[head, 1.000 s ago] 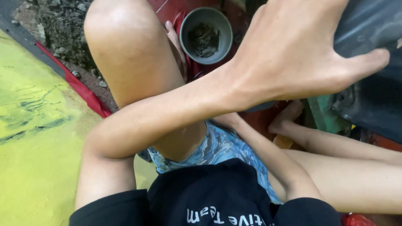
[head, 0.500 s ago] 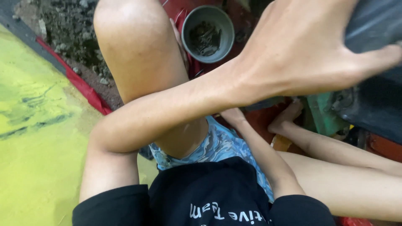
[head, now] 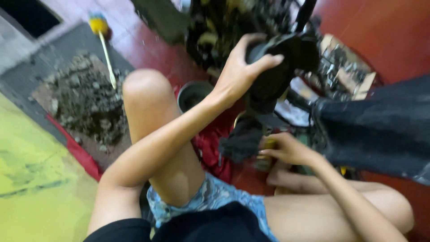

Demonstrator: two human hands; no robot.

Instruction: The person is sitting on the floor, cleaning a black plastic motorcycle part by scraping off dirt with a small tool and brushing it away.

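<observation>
The view has swung up since a moment ago, so the big black machine (head: 277, 67) now shows at twelve o'clock. The left hand (head: 237, 74) has moved onto its round black part, fingers clamped around it. Lower, at four o'clock, the right hand (head: 286, 150) now holds a small yellowish piece (head: 267, 144), fingers closed on it.

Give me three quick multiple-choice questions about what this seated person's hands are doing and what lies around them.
1. Where is the left hand?
A. gripping the black machine part
B. flat on the floor
C. on the knee

2. What colour is the brush head?
A. green and white
B. yellow and blue
C. all black

3. How is the right hand?
A. raised overhead
B. resting open on the thigh
C. low, fingers curled at a brass-coloured piece

Answers: 1 A, its fingers wrap the part's top. 2 B, those colours show on the brush. 3 C, it sits under the black cloth.
</observation>
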